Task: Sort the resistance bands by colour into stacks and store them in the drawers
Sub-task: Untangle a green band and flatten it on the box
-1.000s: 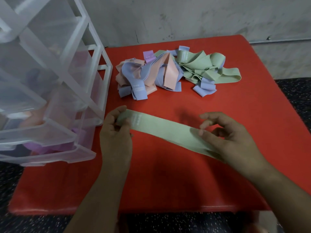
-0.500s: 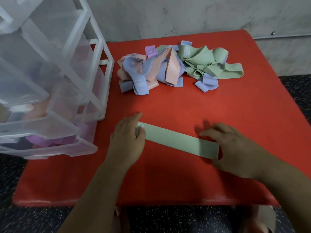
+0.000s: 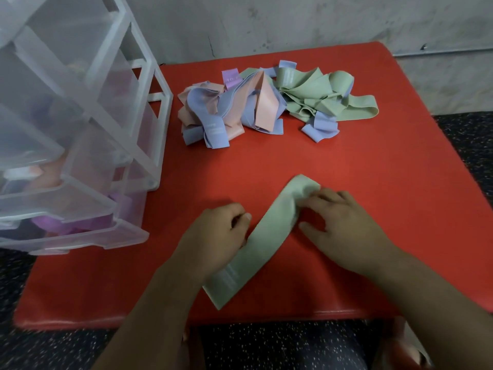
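The green band point(image 3: 262, 243) lies flat on the red counter point(image 3: 386, 177), near its front edge. It runs diagonally from a near-left end with pale print to a far-right end.

The right hand point(image 3: 344, 225) pinches the far end, fingers curled over the top and thumb below. The left hand point(image 3: 216, 239) grips the band's left edge at mid-length with curled fingers.

The pile of unsorted bands point(image 3: 266, 108) lies well apart, toward the back of the counter. It holds blue, peach, green and purple bands tangled together.

The translucent drawer unit point(image 3: 88, 124) stands on the counter's left side. Peach and purple shapes show through its lower drawer fronts.
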